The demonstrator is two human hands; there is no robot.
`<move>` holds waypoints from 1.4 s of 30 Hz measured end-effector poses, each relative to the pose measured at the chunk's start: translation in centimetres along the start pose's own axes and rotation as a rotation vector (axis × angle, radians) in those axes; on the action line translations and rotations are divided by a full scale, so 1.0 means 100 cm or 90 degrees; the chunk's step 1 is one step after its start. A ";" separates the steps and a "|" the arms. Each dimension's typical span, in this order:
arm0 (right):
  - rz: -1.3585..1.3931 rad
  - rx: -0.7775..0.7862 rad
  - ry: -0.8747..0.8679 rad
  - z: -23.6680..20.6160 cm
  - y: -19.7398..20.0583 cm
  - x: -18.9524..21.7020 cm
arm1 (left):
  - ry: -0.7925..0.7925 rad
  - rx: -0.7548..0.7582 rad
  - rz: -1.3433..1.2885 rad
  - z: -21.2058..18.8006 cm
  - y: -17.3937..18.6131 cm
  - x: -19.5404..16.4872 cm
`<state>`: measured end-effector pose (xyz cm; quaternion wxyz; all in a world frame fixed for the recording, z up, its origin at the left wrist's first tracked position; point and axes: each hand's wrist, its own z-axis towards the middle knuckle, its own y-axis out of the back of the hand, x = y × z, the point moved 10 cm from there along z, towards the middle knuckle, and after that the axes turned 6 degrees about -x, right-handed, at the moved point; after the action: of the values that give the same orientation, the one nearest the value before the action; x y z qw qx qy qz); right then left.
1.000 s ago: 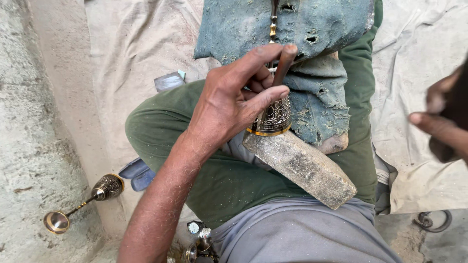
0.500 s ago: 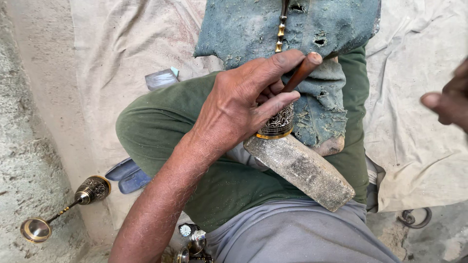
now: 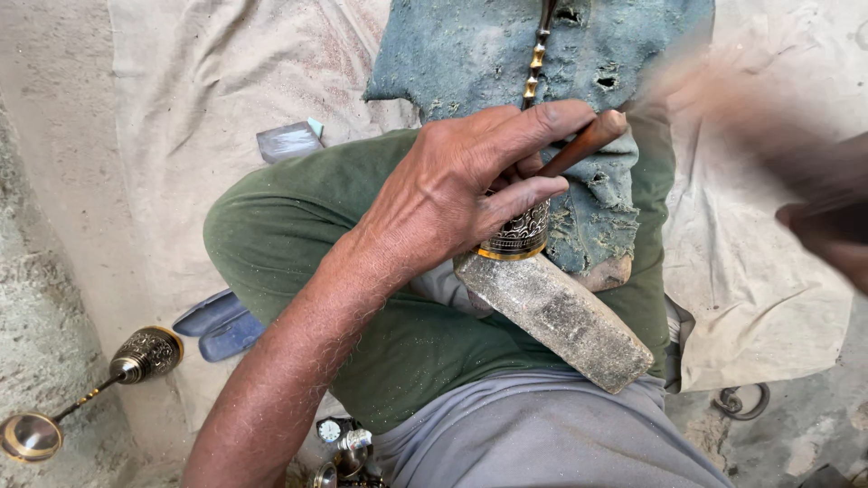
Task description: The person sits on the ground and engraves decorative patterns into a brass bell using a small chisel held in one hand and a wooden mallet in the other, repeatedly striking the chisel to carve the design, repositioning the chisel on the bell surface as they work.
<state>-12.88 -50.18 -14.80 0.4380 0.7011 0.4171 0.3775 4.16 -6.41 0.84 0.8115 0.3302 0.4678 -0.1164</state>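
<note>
Since half a second ago the right hand point(image 3: 827, 226) has swung in from the right edge into a blur, so whether it grips anything cannot be told, while the left hand point(image 3: 452, 194) has kept its place. That left hand is clenched around an engraved brass cup point(image 3: 517, 233), fingers also pinning a reddish-brown wooden handle point(image 3: 586, 145) that slants up to the right. The cup stands mouth-down on the far end of a grey stone block point(image 3: 559, 318), which lies slanted across the person's lap, over green trousers point(image 3: 298, 244). Just beyond, a torn, dusty blue cloth point(image 3: 470, 54) covers the knee, and a beaded brass stem point(image 3: 535, 59) runs up across it. As a judgement, the engraving looks well advanced, with dark pattern bands already showing on the cup, though how much remains hidden under the fingers is unclear. At the near left, a finished-looking brass goblet point(image 3: 145, 354) lies on its side on the sandy floor. A small flat grey-blue packet point(image 3: 287, 141) rests on the pale sheet to the far left; no label on it is legible.
</note>
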 end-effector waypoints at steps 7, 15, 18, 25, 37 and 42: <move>-0.032 -0.009 0.011 -0.002 0.001 -0.007 | -0.051 0.007 -0.015 0.004 0.000 -0.002; -0.014 -0.004 0.045 -0.028 0.013 -0.024 | -0.070 0.038 -0.027 0.007 -0.004 0.000; -0.028 0.003 -0.009 -0.032 0.022 -0.019 | -0.081 0.032 -0.048 0.008 -0.003 -0.001; -0.109 0.041 -0.148 -0.033 0.045 0.021 | -0.094 0.042 -0.082 0.010 -0.004 0.001; 0.002 0.006 -0.154 -0.034 0.022 -0.018 | -0.153 0.051 -0.108 0.014 0.001 -0.005; 0.000 0.033 -0.213 -0.029 0.029 -0.028 | -0.141 0.070 -0.117 0.015 -0.002 -0.003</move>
<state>-15.81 -52.68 -11.58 0.4830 0.7652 0.3483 0.2445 4.92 -7.56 1.49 0.8247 0.3151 0.3967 -0.2513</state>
